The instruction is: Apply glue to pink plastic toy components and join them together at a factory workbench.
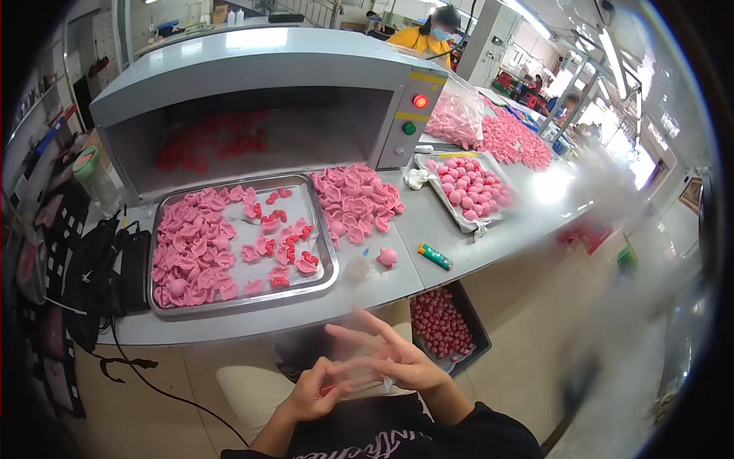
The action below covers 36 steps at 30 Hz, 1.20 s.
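Both hands are close together above my lap, in front of the bench edge. My left hand (312, 392) is closed, with a bit of pinkish red showing at its fingertips; what it is cannot be made out. Beside it, my right hand (409, 369) has its fingers spread and partly blurred, some reaching toward the left hand. Something small and white shows at the right fingers. On the bench ahead, a metal tray (330, 269) bears pink curved shell-like pieces (193, 249) and small red pieces (290, 243). A small round pink figure (387, 258) stands right of it.
Behind the tray is a grey open-fronted box machine (252, 69) with a lit red lamp (420, 101). Pink pieces (355, 200) pile beside the tray. Farther right are a tray of pink balls (470, 187) and a green tube (435, 257). A dark bin (482, 340) sits below; a person (424, 40) is beyond.
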Each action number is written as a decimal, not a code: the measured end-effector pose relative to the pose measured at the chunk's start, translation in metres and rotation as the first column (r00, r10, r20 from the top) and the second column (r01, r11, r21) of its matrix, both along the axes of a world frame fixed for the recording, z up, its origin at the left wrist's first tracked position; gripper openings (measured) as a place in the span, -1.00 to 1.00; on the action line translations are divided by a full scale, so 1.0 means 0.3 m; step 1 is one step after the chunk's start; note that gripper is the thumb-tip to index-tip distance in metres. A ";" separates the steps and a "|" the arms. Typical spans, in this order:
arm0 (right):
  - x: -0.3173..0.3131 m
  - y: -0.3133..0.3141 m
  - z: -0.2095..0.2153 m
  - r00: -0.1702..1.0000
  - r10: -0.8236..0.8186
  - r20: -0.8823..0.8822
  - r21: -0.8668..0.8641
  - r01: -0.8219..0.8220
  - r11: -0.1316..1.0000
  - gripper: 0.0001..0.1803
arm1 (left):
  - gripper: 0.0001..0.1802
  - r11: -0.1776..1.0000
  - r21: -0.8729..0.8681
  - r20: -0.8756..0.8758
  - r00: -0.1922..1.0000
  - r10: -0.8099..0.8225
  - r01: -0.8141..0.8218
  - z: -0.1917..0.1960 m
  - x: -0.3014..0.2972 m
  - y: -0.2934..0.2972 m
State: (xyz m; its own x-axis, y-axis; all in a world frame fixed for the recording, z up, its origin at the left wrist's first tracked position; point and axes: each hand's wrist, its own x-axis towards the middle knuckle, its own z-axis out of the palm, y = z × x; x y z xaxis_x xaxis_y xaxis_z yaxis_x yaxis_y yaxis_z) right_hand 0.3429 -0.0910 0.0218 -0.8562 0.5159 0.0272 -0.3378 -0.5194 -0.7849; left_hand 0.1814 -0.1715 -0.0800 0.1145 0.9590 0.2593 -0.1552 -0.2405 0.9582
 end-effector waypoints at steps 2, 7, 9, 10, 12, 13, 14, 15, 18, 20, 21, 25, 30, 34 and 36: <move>0.007 -0.011 -0.003 1.000 0.009 -0.012 0.018 -0.008 1.000 -0.26 | -0.75 0.998 -0.062 -0.012 1.000 -0.027 0.026 0.004 0.006 -0.014; 0.028 -0.046 -0.006 0.998 0.054 -0.019 0.034 -0.053 0.998 -0.29 | -0.76 0.990 -0.095 -0.157 0.981 -0.117 0.103 0.014 0.010 -0.051; 0.039 -0.055 0.003 0.998 0.058 -0.001 0.048 -0.058 0.997 -0.29 | -0.75 0.989 -0.090 -0.180 0.974 -0.134 0.120 0.021 0.019 -0.061; 0.044 -0.057 0.008 0.998 0.064 0.020 0.061 -0.066 0.996 -0.29 | -0.75 0.991 -0.066 -0.184 0.974 -0.128 0.118 0.022 0.022 -0.063; 0.053 -0.062 0.008 0.999 0.054 -0.009 0.076 -0.053 0.996 -0.29 | -0.75 0.989 -0.038 -0.190 0.970 -0.150 0.145 0.015 0.036 -0.070; 0.057 -0.060 0.007 0.998 0.060 -0.034 0.088 -0.057 0.994 -0.29 | -0.78 0.997 -0.023 -0.053 0.996 -0.078 0.077 -0.002 0.047 -0.076; 0.063 -0.054 0.006 0.996 0.072 -0.059 0.071 -0.068 0.995 -0.30 | -0.79 1.000 -0.022 0.085 0.996 -0.002 0.004 -0.011 0.058 -0.076; 0.070 -0.052 0.007 0.997 0.043 -0.059 0.074 -0.038 0.997 -0.30 | -0.79 0.999 -0.020 0.085 0.996 -0.032 0.034 0.003 0.067 -0.074; 0.088 -0.048 0.000 0.997 0.059 -0.046 0.115 -0.054 0.992 -0.32 | -0.77 0.996 -0.065 0.199 0.977 0.073 -0.062 0.016 0.084 -0.082; 0.103 -0.047 -0.003 0.999 0.039 -0.032 0.129 -0.034 0.991 -0.32 | -0.78 0.995 0.007 0.170 0.981 0.098 -0.101 0.029 0.093 -0.065; 0.106 -0.045 -0.006 0.999 0.036 -0.017 0.143 -0.034 0.989 -0.33 | -0.78 0.984 0.081 0.145 0.979 0.143 -0.156 0.039 0.093 -0.055; 0.117 -0.035 -0.016 0.999 0.046 0.000 0.154 -0.046 0.987 -0.38 | -0.78 0.951 0.220 -0.011 0.975 0.224 -0.216 0.090 0.095 -0.024; 0.097 -0.002 -0.030 0.995 0.093 0.045 0.151 -0.099 0.984 -0.41 | -0.80 0.963 0.225 -0.263 0.943 0.204 -0.146 0.084 0.058 -0.006; 0.063 0.052 -0.030 0.988 0.122 0.095 0.075 -0.130 0.989 -0.31 | -0.75 0.964 0.163 -0.224 0.944 0.243 -0.209 0.059 0.045 0.016; 0.050 0.079 -0.046 0.993 0.116 0.037 0.107 -0.120 0.987 -0.43 | -0.77 0.907 0.309 -0.181 0.918 0.353 -0.288 0.027 0.033 0.039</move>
State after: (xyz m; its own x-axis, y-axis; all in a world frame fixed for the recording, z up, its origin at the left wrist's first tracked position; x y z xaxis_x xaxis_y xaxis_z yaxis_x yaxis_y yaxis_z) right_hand 0.3579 -0.0672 0.0078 -0.9122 0.4066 0.0505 -0.2542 -0.4649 -0.8481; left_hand 0.1913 -0.1599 -0.0720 -0.1002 0.8497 0.5176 0.1882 -0.4946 0.8485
